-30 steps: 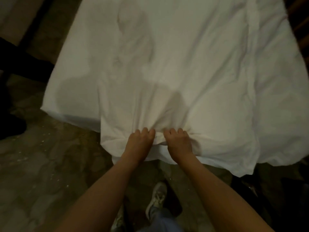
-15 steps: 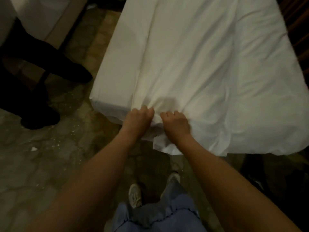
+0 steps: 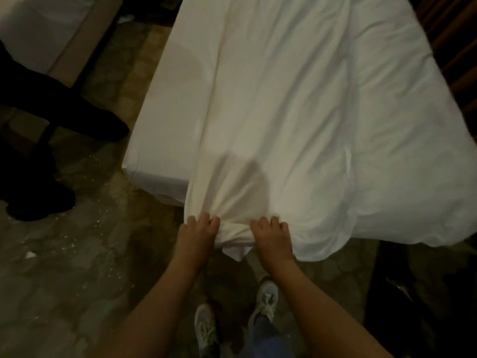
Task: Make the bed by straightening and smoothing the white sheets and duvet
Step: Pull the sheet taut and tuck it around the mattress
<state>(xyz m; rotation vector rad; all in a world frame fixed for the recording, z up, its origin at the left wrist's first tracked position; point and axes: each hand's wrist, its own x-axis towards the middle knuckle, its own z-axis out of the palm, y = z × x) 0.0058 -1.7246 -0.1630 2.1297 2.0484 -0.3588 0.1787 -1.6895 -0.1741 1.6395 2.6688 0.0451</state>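
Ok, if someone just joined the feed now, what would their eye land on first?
First the big white duvet, which fills the upper middle and right, creased and hanging over the foot of the bed. Next the left hand and right hand at lower centre, side by side, both gripping a bunched fold of its near edge. At far left a dark trouser leg and shoe stand on the stone floor.

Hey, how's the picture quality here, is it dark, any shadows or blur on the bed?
Head view: dim, warm light; the white duvet is brightest, the mottled stone floor and edges murky. A soft grey shadow falls on the fabric just above the left hand and right hand, both gripping its bunched edge. Slight softness overall; wide-angle bending at the edges.
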